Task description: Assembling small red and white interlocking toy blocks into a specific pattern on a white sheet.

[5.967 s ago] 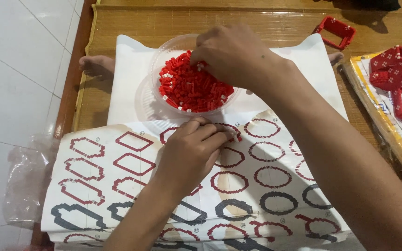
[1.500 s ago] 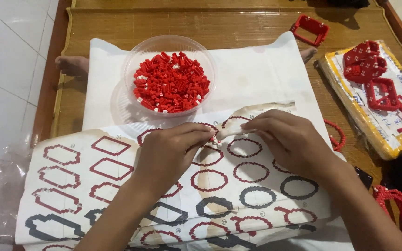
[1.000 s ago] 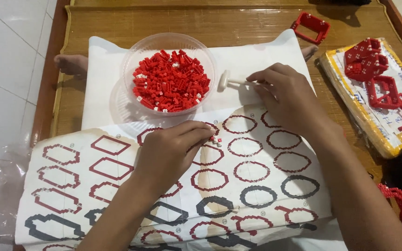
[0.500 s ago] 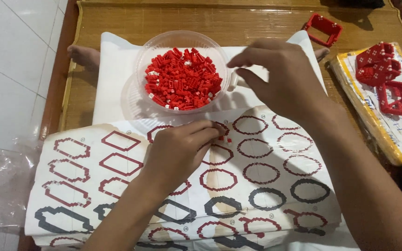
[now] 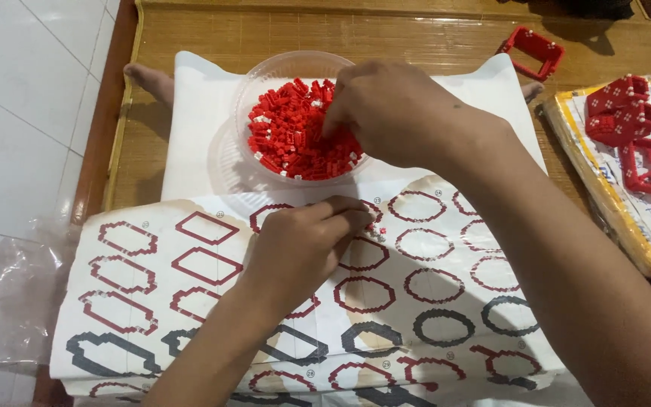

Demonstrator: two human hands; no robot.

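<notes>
A clear plastic bowl [image 5: 265,71] full of small red bricks [image 5: 288,128] stands on a white sheet [image 5: 197,128]. My right hand [image 5: 401,113] reaches into it, fingertips buried among the bricks, so whether it holds any is hidden. Nearer me lies a paper pattern sheet [image 5: 446,286] printed with red and black ring and octagon outlines. My left hand [image 5: 303,249] rests on it, fingertips pinched on a few tiny red bricks [image 5: 376,230] at one ring outline.
A yellow-edged board [image 5: 589,173] at the right carries built red brick frames [image 5: 627,113]. Another red frame [image 5: 533,51] lies on the wooden mat [image 5: 431,34] beyond. A bare foot [image 5: 148,78] shows left of the bowl. A crumpled clear bag [image 5: 20,294] sits on the tiled floor.
My right hand left the pattern sheet, moved up past the bowl's rim and now dips into the red bricks. The left hand stayed at the same ring outline.
</notes>
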